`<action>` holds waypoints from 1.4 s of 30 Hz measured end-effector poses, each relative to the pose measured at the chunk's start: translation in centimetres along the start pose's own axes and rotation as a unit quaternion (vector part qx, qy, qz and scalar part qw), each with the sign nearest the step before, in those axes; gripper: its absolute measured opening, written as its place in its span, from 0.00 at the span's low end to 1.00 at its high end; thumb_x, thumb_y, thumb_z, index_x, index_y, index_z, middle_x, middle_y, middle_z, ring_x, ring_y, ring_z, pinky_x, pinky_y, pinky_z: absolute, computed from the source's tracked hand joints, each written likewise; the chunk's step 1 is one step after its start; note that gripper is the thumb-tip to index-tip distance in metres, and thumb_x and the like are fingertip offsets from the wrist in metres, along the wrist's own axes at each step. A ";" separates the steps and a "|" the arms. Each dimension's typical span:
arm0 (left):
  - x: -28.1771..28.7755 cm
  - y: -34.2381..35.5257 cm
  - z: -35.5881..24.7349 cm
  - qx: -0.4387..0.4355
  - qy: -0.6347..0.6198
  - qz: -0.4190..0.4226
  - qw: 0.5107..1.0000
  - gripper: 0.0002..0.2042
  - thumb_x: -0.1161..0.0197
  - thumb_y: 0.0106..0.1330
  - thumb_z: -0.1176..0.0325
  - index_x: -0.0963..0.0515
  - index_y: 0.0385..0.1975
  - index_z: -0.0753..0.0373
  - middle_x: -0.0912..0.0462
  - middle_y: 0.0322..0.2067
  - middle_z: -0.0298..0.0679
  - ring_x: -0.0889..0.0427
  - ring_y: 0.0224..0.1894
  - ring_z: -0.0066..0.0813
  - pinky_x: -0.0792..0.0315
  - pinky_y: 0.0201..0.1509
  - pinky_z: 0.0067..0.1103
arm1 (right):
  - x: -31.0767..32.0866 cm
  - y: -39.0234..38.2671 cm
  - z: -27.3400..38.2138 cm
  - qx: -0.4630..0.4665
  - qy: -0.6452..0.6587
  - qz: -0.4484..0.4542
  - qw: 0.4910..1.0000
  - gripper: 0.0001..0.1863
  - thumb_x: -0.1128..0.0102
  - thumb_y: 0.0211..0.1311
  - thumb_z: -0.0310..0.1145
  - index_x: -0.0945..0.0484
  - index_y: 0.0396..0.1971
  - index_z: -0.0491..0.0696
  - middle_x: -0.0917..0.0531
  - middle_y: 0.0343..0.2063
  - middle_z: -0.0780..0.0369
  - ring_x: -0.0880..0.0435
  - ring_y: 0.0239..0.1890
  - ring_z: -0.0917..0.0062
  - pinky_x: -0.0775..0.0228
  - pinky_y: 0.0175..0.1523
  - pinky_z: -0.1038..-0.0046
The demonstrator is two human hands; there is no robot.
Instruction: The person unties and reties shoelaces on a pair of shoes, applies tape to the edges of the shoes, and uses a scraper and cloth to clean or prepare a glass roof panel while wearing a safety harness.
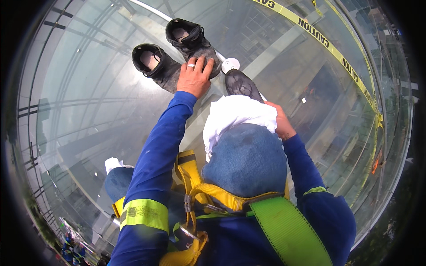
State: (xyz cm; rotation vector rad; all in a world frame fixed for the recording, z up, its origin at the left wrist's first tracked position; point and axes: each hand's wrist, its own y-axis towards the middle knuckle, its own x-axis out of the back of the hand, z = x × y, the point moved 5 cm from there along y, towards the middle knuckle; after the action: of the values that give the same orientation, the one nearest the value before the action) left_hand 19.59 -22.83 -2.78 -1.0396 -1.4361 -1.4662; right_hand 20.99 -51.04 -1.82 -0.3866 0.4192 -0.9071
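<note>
Near the top, two worn black boots (187, 41) (150, 66) stand side by side with open tops. My left hand (193, 79) has its fingers curled over the front of the right-hand boot, a ring on one finger. Just right of it lies my dark grey shod or socked foot (242, 84). My bent leg in blue fabric (244, 159) has white cloth (237, 113) over it. My right hand (279, 122) is at the far side of that cloth, by the foot, its fingertips hidden; what it holds is unclear.
Yellow caution tape (319, 37) crosses the glass surface (88, 97) on the right. A white rail with a round fitting (230, 65) runs behind the boots. My yellow-and-green harness straps (284, 221) cross below. Several people in blue (73, 248) are far off at lower left.
</note>
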 end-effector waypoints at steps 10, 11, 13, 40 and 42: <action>1.0 0.8 0.9 0.028 -0.071 -0.014 0.997 0.38 0.27 0.46 0.63 0.30 0.63 0.51 0.27 0.58 0.41 0.27 0.59 0.42 0.32 0.60 0.35 | -1.3 5.4 -0.7 -0.009 0.015 0.100 0.995 0.21 0.40 0.64 0.23 0.27 0.57 0.37 0.16 0.48 0.60 0.17 0.47 0.81 0.26 0.54 0.77; 0.9 0.6 0.9 0.030 -0.074 -0.014 0.997 0.38 0.26 0.46 0.64 0.30 0.63 0.51 0.27 0.58 0.41 0.27 0.59 0.42 0.32 0.60 0.35 | -1.3 6.2 -1.3 -0.015 0.008 0.111 0.994 0.22 0.40 0.64 0.23 0.27 0.58 0.37 0.16 0.48 0.60 0.17 0.47 0.80 0.26 0.54 0.77; 0.6 0.8 0.5 0.029 -0.075 -0.011 0.997 0.38 0.25 0.45 0.64 0.29 0.62 0.51 0.27 0.58 0.40 0.28 0.60 0.42 0.32 0.60 0.35 | -0.5 7.5 -2.6 -0.020 0.000 0.118 0.993 0.23 0.39 0.64 0.23 0.28 0.59 0.37 0.16 0.49 0.59 0.18 0.47 0.80 0.26 0.54 0.76; -4.9 -5.0 -4.8 0.415 -0.509 0.074 0.750 0.20 0.30 0.58 0.57 0.16 0.41 0.69 0.13 0.31 0.48 0.12 0.35 0.38 0.21 0.44 0.27 | 4.6 11.7 -2.8 0.061 -0.336 -0.126 0.931 0.19 0.26 0.52 0.35 0.18 0.38 0.36 0.16 0.24 0.57 0.17 0.28 0.76 0.24 0.36 0.71; -6.8 -6.3 -3.9 0.584 -0.459 0.056 0.667 0.21 0.31 0.59 0.59 0.18 0.44 0.70 0.14 0.38 0.53 0.14 0.42 0.44 0.23 0.50 0.28 | 2.4 11.3 -1.3 0.078 -0.300 -0.079 0.947 0.16 0.29 0.54 0.33 0.18 0.36 0.35 0.16 0.25 0.58 0.18 0.27 0.78 0.26 0.35 0.72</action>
State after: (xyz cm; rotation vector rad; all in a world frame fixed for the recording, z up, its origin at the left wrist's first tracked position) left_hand 15.80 -26.58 -11.32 -0.8984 -2.3659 0.4192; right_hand 29.18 -46.85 -8.93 -0.5312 -0.2462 -0.9211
